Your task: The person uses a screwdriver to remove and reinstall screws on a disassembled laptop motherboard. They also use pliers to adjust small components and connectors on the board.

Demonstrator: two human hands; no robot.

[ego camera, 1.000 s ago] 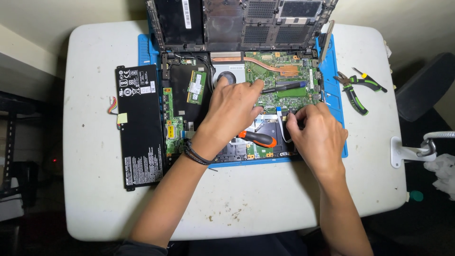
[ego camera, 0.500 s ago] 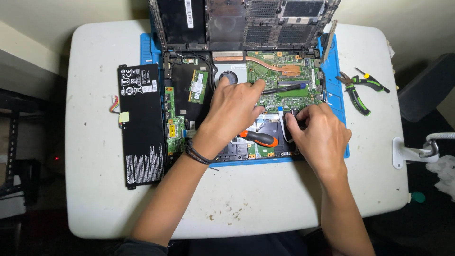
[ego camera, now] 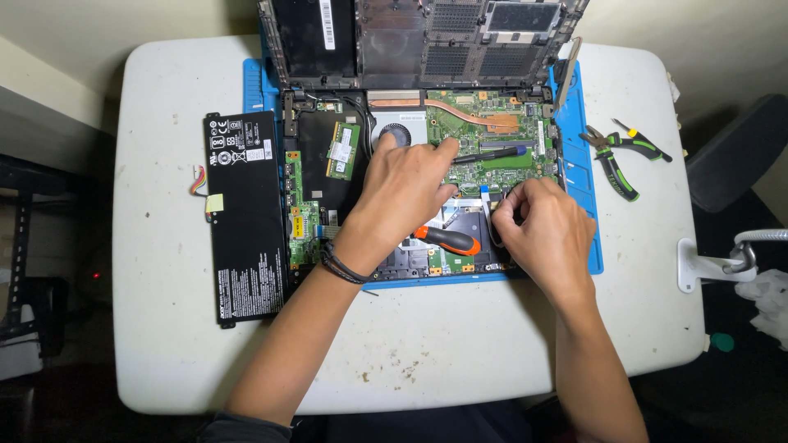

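Observation:
An opened laptop (ego camera: 484,176) lies on a blue mat (ego camera: 579,176), its green motherboard bare. My left hand (ego camera: 402,193) rests flat on the board beside the round fan (ego camera: 392,131), fingers spread and pressing, holding nothing. My right hand (ego camera: 546,230) sits at the laptop's right side. Its fingertips are pinched on a small flat ribbon cable (ego camera: 486,199) next to a black wire loop. An orange-handled screwdriver (ego camera: 447,240) lies on the laptop between my hands. A thin black screwdriver (ego camera: 492,153) lies across the motherboard.
A black flat battery (ego camera: 245,215) lies left of the laptop on the white table (ego camera: 164,328). Green-handled pliers (ego camera: 611,160) and a small tool lie at the right. The laptop's lid (ego camera: 419,37) stands open at the back. A white lamp clamp (ego camera: 714,264) grips the table's right edge.
Both hands stay almost where they were; my right hand's fingers have shifted slightly at the ribbon cable.

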